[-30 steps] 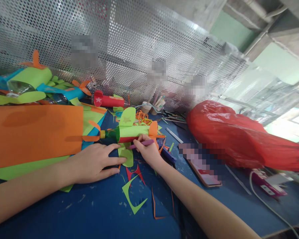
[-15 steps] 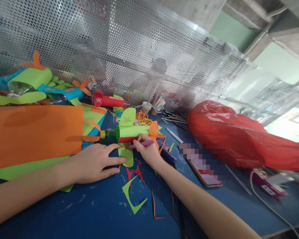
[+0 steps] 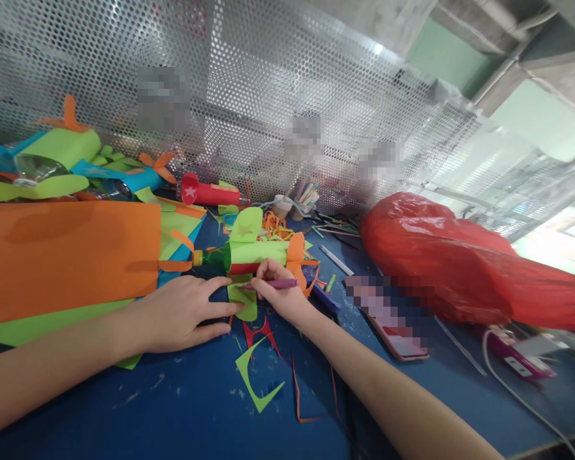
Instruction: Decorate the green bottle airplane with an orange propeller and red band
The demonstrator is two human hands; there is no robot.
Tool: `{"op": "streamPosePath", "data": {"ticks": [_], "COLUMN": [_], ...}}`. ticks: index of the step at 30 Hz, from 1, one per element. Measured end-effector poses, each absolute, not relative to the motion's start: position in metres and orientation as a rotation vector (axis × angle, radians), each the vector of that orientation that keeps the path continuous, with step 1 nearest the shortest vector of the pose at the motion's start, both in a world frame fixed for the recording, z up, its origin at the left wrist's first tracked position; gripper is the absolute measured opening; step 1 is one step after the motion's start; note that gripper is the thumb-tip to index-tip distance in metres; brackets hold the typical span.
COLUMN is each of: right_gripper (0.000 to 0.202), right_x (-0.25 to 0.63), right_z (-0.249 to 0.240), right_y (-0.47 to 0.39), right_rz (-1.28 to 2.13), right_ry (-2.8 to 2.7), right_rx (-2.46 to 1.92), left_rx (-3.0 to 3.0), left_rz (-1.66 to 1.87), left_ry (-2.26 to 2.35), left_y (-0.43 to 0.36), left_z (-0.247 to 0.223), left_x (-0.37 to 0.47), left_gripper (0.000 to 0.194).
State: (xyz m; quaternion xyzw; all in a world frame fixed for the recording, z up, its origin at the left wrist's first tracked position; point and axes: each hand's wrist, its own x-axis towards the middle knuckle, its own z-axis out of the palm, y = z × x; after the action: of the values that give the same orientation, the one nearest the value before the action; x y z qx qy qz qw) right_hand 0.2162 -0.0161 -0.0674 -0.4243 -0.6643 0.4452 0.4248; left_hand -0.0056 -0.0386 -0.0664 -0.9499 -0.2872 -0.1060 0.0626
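A toy plane made from a green bottle (image 3: 214, 259) lies on the blue table, wrapped in green and red paper, with an orange paper propeller (image 3: 176, 264) at its yellow cap and an orange paper tail (image 3: 295, 250). My left hand (image 3: 191, 313) is spread flat, its fingertips on the near green paper wing (image 3: 246, 308). Between the fingers of my right hand (image 3: 280, 287) is a purple pen (image 3: 280, 283), its tip at that wing. The far wing (image 3: 246, 223) bears a star shape. Any mark under the pen tip is too small to make out.
Orange paper sheets (image 3: 71, 262) lie at the left, below other paper-covered bottle planes (image 3: 71, 147). A red planelike bottle (image 3: 215, 193), cups of pens (image 3: 304, 203) and paper scraps (image 3: 256, 386) are around. To the right are a phone (image 3: 393, 326) and a red plastic bag (image 3: 441, 255).
My right hand has shifted slightly, and the pen's tip has moved a little left and down on the near wing. My left hand stays in place.
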Motion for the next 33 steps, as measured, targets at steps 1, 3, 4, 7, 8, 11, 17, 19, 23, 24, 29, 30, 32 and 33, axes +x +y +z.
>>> {"op": "streamPosePath", "data": {"ticks": [1,3,4,7,8,11,17,19,23,24,29,30,32,33], "right_gripper": [0.021,0.024,0.025,0.027,0.027,0.026,0.025,0.025,0.025,0.025,0.024,0.024,0.024,0.024], "right_x": [0.2163,0.2165,0.2166,0.2165,0.2164,0.2160,0.2153,0.2153,0.2151,0.2149,0.2139,0.2138,0.2136,0.2137], "right_z": [-0.0683,-0.0701,-0.0709,-0.0733,-0.0740,-0.0753,-0.0742,-0.0739,-0.0737,-0.0735,-0.0727,-0.0726,-0.0724,-0.0723], "right_y": [-0.0155,-0.0142,-0.0136,-0.0122,-0.0119,-0.0119,-0.0128,-0.0125,-0.0121,-0.0123,-0.0130,-0.0129,-0.0127,-0.0127], "right_rz": [1.108,1.101,1.099,1.108,1.110,1.115,1.101,1.099,1.119,1.130,1.148,1.146,1.151,1.151], "right_ry": [-1.667,-1.668,-1.668,-1.671,-1.671,-1.676,-1.693,-1.699,-1.667,-1.667,-1.664,-1.663,-1.672,-1.679], "right_rx": [-1.078,-1.105,-1.110,-1.095,-1.088,-1.076,-1.078,-1.070,-1.078,-1.080,-1.074,-1.067,-1.063,-1.071], "left_rx": [-2.872,-2.868,-2.864,-2.854,-2.854,-2.854,-2.851,-2.849,-2.847,-2.852,-2.868,-2.868,-2.867,-2.867], "left_rz": [-0.315,-0.322,-0.336,-0.367,-0.365,-0.354,-0.337,-0.359,-0.396,-0.393,-0.363,-0.365,-0.372,-0.372], "left_ry": [-0.871,-0.875,-0.876,-0.876,-0.876,-0.871,-0.871,-0.875,-0.890,-0.894,-0.889,-0.890,-0.894,-0.896], "left_y": [-0.0385,-0.0381,-0.0379,-0.0373,-0.0372,-0.0371,-0.0364,-0.0359,-0.0355,-0.0356,-0.0366,-0.0368,-0.0369,-0.0368], "left_z": [-0.0668,-0.0678,-0.0683,-0.0699,-0.0704,-0.0715,-0.0728,-0.0736,-0.0746,-0.0746,-0.0727,-0.0723,-0.0718,-0.0716], "left_x": [-0.0057,-0.0057,-0.0056,-0.0053,-0.0053,-0.0055,-0.0061,-0.0063,-0.0065,-0.0064,-0.0058,-0.0059,-0.0060,-0.0060], "left_gripper": [0.040,0.040,0.040,0.040,0.040,0.042,0.042,0.041,0.040,0.040,0.042,0.041,0.041,0.040]}}
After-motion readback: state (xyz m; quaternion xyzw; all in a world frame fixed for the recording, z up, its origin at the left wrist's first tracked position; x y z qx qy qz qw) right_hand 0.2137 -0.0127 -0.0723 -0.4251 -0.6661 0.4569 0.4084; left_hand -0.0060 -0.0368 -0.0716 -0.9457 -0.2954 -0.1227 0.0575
